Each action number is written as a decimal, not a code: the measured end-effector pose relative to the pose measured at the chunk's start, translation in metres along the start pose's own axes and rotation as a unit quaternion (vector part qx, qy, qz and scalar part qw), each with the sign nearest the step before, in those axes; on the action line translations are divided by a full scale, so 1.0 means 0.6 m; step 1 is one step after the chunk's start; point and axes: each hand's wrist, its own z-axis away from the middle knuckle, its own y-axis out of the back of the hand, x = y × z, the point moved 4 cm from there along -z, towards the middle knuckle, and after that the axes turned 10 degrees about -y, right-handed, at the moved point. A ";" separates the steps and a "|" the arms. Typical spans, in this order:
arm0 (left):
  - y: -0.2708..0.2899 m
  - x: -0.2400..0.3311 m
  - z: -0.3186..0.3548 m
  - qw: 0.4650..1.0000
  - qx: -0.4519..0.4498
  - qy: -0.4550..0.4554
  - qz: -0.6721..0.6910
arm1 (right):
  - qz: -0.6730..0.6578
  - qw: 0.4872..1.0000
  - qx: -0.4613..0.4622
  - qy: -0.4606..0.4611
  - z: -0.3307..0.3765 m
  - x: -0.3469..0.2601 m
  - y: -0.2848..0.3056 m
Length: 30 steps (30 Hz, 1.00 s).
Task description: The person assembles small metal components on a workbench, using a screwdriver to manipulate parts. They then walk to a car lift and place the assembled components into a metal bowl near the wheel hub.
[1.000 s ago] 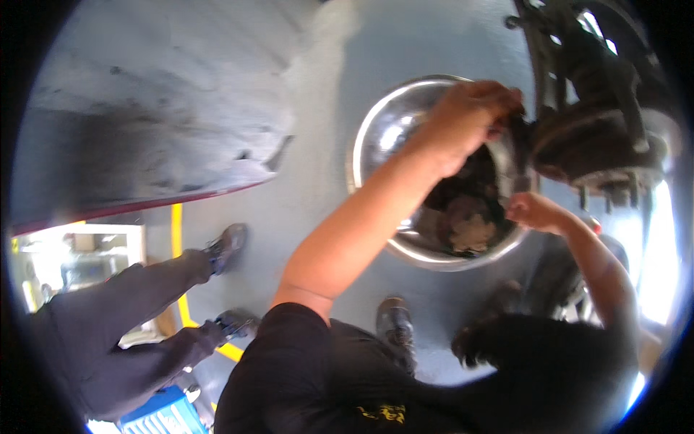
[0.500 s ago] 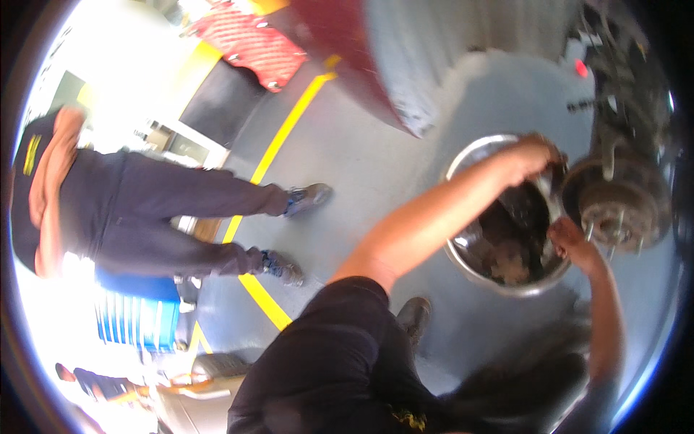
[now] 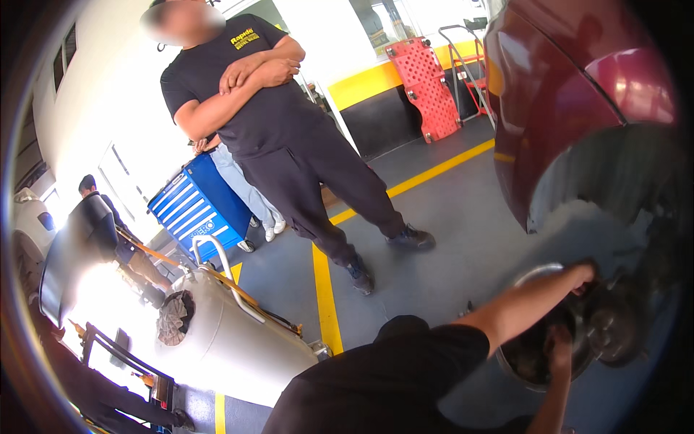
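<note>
A round shiny metal basin (image 3: 541,270) with dark contents sits on the floor at the lower right, beside a bare wheel hub with its brake disc (image 3: 613,329). My left hand (image 3: 580,276) reaches across the basin's far side with its fingers curled by a dark part near the hub. What those fingers hold is too dark to make out. Over the near side of the basin is my right hand (image 3: 557,349), its fingers drawn together near the hub. Whatever it grips is hidden.
A dark red car body (image 3: 549,94) with an open wheel arch rises at the right. A person with folded arms (image 3: 253,123) stands across from me. Nearby are a grey tank (image 3: 238,340), a blue tool cabinet (image 3: 202,202) and a red creeper board (image 3: 426,90). Other people stand farther left.
The view has swung up and left, so the basin and hub now lie lower right. My right hand has moved from beside the hub to over the basin. My left hand stays near the hub.
</note>
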 end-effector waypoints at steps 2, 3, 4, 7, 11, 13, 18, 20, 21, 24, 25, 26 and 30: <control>-0.062 0.046 -0.014 0.992 -0.100 0.066 0.044 | 0.018 0.995 0.080 0.048 0.000 0.036 0.060; -0.083 0.058 -0.021 0.993 -0.106 0.038 0.039 | 0.073 0.985 0.111 0.109 -0.004 0.063 0.087; -0.096 0.063 -0.028 0.993 -0.113 0.017 0.036 | 0.078 0.984 0.120 0.109 -0.007 0.072 0.102; -0.108 0.061 -0.037 0.993 -0.114 -0.010 0.022 | -0.010 0.996 0.083 -0.005 0.007 0.078 0.114; -0.101 0.051 -0.043 0.994 -0.105 -0.030 0.005 | -0.122 0.987 0.085 -0.068 0.023 0.084 0.104; -0.101 0.045 -0.047 0.993 -0.109 -0.040 0.001 | -0.133 0.984 0.086 -0.084 0.025 0.105 0.112; -0.119 0.051 -0.053 0.985 -0.139 -0.100 -0.009 | 0.223 0.961 0.126 0.105 -0.023 0.280 0.227; -0.097 0.056 -0.054 0.982 -0.147 -0.115 0.003 | 0.405 0.844 0.161 0.313 -0.018 0.298 0.218; -0.083 0.048 -0.056 0.982 -0.146 -0.120 0.007 | 0.396 0.862 0.130 0.287 -0.029 0.283 0.202; -0.051 0.018 -0.053 0.976 -0.182 -0.117 0.030 | 0.218 0.966 0.063 0.121 -0.025 0.160 0.127; -0.039 0.021 -0.048 0.972 -0.199 -0.116 0.050 | 0.102 0.993 0.057 0.020 -0.003 0.117 0.104; -0.042 0.041 -0.038 0.965 -0.218 -0.124 0.072 | 0.033 0.996 0.072 -0.039 0.024 0.067 0.094; -0.048 0.098 0.023 0.974 -0.168 -0.112 0.103 | -0.085 0.983 0.052 -0.156 0.035 0.049 0.085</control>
